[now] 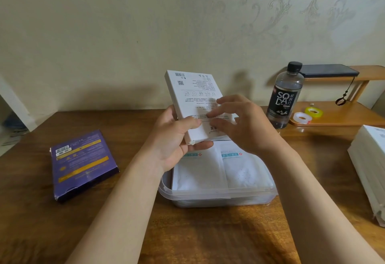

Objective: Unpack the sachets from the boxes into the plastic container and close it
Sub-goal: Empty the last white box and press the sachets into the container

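Note:
I hold a flat white box upright above the clear plastic container. My left hand grips the box's lower left edge, thumb on the printed face. My right hand has its fingertips on the box's lower flap, and the fingers hide the flap. Two white sachets with teal labels lie side by side in the lidless container. A purple box lies flat on the table at the left with its near end open.
A stack of white packs sits at the right table edge. A dark soda bottle stands behind the container, next to a wooden shelf with two tape rolls and a phone. The wall is close behind.

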{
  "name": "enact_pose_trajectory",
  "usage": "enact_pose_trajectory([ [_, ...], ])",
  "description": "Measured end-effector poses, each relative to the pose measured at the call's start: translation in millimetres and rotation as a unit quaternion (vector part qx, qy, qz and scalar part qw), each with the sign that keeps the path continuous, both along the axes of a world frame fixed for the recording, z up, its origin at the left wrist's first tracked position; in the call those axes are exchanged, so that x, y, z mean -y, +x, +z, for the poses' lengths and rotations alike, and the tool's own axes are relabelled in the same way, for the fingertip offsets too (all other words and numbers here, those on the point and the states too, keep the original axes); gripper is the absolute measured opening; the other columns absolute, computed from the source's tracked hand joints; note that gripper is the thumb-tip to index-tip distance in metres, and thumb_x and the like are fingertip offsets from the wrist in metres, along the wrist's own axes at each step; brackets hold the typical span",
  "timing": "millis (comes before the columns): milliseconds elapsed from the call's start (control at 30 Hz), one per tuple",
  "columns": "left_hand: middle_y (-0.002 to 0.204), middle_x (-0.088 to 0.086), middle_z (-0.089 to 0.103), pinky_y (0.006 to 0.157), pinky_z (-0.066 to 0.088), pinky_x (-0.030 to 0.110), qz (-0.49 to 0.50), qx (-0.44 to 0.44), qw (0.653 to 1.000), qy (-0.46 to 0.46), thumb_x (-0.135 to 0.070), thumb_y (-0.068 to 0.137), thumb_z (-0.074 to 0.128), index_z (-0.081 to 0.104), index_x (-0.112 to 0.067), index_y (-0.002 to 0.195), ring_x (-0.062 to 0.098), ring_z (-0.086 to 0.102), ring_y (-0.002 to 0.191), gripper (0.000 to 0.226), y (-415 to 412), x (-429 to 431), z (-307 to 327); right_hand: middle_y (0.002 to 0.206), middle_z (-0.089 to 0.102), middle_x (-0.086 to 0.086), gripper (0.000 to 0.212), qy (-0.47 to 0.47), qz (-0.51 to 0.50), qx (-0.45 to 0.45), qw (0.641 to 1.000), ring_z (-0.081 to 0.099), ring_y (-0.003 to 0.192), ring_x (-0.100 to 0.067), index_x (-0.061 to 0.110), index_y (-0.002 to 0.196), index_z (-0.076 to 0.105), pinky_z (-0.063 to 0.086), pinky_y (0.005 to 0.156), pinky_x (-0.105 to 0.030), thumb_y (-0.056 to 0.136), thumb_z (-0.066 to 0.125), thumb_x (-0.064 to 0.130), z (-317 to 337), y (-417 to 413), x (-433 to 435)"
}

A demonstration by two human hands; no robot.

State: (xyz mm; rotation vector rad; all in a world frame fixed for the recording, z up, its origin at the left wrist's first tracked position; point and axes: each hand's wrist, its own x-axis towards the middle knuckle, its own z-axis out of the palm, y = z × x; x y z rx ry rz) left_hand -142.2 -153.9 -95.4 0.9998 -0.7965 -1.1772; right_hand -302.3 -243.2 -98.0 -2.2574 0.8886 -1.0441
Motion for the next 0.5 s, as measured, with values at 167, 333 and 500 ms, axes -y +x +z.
enact_pose_trajectory([
  [167, 0.113, 0.012, 0.075, 0.06, 0.062, 0.042, 0.001, 0.001, 1.0, 0.008, 0.008, 0.094, 0.055, 0.06, -0.015, 0.124, 0.036, 0.075, 0.093, 0.039, -0.3, 0.3, 0.9, 0.115, 0.059, 0.006, 0.008, -0.063, -0.013, 0.004, 0.998, 0.058, 0.107, -0.013, 0.023, 0.087, 0.077, 0.047, 0.088, -0.029, 0.086, 0.075, 0.015, -2.9, 3.8, -0.9],
  [333, 0.111, 0.014, 0.076, 0.057, 0.061, 0.04, 0.003, -0.017, 1.0, 0.01, 0.007, 0.094, 0.055, 0.061, -0.015, 0.122, 0.037, 0.076, 0.09, 0.036, -0.4, 0.8, 1.8, 0.097, 0.064, 0.003, 0.007, -0.101, -0.01, -0.033, 0.994, 0.057, 0.086, -0.017, 0.016, 0.09, 0.069, 0.049, 0.075, -0.033, 0.092, 0.064, 0.011, -1.8, 5.2, -3.3],
  [500, 0.106, 0.014, 0.077, 0.056, 0.06, 0.038, 0.021, -0.053, 0.998, 0.013, 0.007, 0.095, 0.054, 0.063, -0.013, 0.116, 0.035, 0.076, 0.086, 0.031, 0.8, 1.4, 2.5, 0.099, 0.068, -0.001, 0.008, -0.116, -0.008, -0.049, 0.992, 0.059, 0.084, -0.022, 0.017, 0.094, 0.062, 0.052, 0.073, -0.043, 0.096, 0.057, 0.011, 0.8, 4.4, -6.6],
])
